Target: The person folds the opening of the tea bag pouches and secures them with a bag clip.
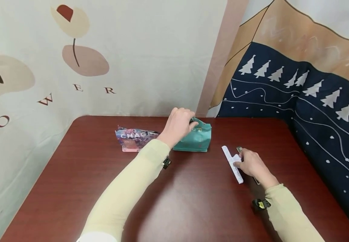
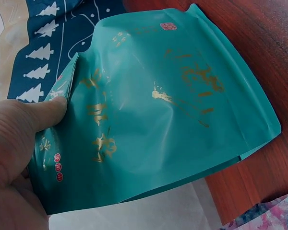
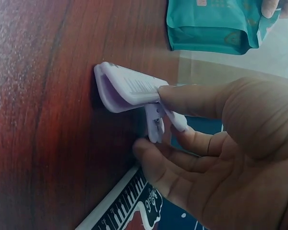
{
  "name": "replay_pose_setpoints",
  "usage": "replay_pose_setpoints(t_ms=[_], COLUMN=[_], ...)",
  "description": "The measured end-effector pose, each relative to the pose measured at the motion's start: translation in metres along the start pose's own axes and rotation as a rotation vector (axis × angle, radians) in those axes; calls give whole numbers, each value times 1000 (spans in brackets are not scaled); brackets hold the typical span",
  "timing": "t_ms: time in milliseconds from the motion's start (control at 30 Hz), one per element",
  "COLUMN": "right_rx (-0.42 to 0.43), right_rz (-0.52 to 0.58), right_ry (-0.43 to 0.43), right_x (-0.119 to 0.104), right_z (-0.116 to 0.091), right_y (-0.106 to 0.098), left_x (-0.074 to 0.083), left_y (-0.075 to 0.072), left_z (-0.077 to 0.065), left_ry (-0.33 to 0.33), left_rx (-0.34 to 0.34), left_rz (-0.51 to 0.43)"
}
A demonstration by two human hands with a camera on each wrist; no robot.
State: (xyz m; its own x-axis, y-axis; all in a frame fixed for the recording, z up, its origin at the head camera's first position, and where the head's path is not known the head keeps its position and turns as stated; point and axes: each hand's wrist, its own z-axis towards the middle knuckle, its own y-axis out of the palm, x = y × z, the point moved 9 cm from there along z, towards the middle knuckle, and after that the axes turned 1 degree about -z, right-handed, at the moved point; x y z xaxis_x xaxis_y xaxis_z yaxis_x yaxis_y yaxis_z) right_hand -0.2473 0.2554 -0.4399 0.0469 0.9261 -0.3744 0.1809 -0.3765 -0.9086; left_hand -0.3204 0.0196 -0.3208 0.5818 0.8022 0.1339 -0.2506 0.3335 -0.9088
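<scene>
Left of the teal pouch (image 1: 194,141), a pink-and-purple pouch (image 1: 130,139) stands on the brown tabletop (image 1: 198,208), the letters "CHAG" readable across its front and its right end hidden by the person's left sleeve (image 1: 132,181). The left hand (image 1: 178,124) is at the teal pouch's upper left, pinching its edge with the thumb pressed against the side. The teal pouch itself stands upright near the back of the tabletop, gold characters on its face. To its right and nearer the person, a pale lilac clip (image 1: 232,164) with ruler-like marks is grasped by the right hand (image 1: 254,164), thumb against fingers. Farther right of the teal pouch, partly covered by that hand, lies a black-and-white piano-key strip (image 3: 120,203).
</scene>
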Motion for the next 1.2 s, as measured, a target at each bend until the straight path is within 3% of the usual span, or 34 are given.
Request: replay_pose_setpoints(t_ms=[400,633,900,1200], right_rx=[38,111,250,302], right_rz=[79,103,121,138], right_ry=[-64,-86,-127,-153], right_x=[-4,-7,-13,-18], right_z=[-6,-5,-2,-3], right_y=[3,-5,-23,-30], left_x=[0,-1,0,0], left_y=[8,6,2,2], left_z=[-8,-9,-5,-4], left_ry=[-1,3,-4,-4], left_rx=[1,23,21,14], left_rz=[-18,-21,-16,3])
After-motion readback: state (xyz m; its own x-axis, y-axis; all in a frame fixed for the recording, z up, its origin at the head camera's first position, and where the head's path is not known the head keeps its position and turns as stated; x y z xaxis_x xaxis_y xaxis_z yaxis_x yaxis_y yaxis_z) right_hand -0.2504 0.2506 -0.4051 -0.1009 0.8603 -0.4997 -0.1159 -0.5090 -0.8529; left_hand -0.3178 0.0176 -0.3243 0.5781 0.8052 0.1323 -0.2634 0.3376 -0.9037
